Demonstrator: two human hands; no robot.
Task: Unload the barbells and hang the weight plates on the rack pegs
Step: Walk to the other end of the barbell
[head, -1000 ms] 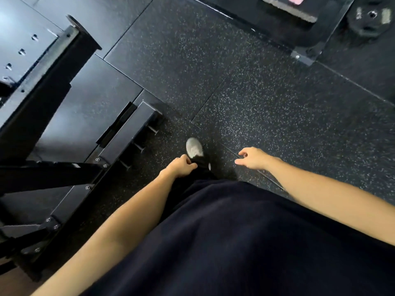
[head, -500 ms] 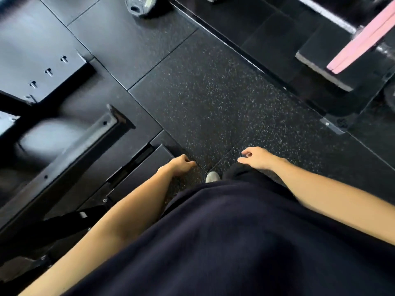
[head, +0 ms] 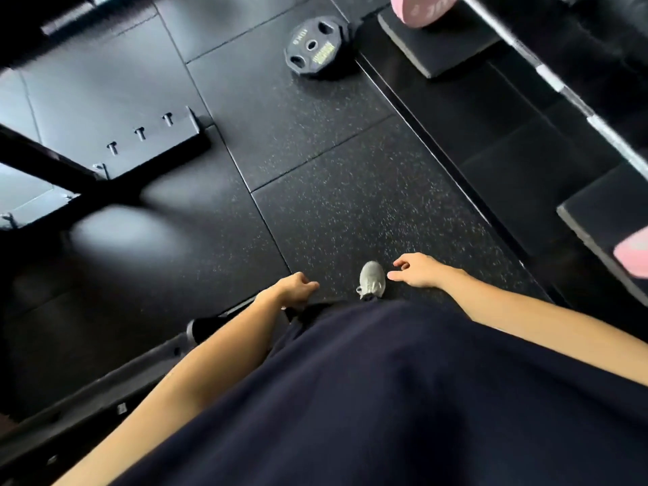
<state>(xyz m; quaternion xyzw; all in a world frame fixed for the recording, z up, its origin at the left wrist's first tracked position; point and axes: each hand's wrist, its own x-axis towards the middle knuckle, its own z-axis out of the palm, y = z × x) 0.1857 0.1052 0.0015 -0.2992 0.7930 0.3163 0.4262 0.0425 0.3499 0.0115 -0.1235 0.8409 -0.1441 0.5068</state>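
A black weight plate [head: 315, 47] with grip holes lies flat on the rubber floor, far ahead of me. A barbell [head: 575, 100] runs along the right side, carrying a pink plate [head: 420, 8] at its far end and another pink plate [head: 634, 254] at the near end. Both pink plates rest on black pads. My left hand [head: 292, 287] hangs in front of my waist with fingers loosely curled, holding nothing. My right hand [head: 417, 270] hangs beside it, fingers relaxed and empty. Both hands are far from any plate.
A black rack base [head: 150, 142] with short pegs stands on the left, with a dark steel beam [head: 42, 156] crossing it. A raised black platform edge [head: 438, 135] runs diagonally on the right. My grey shoe [head: 371, 278] steps on the speckled floor.
I have walked forward and the view has swung. The black plate on the floor and the barbell with pink plates have come closer into view. Both hands stay empty.
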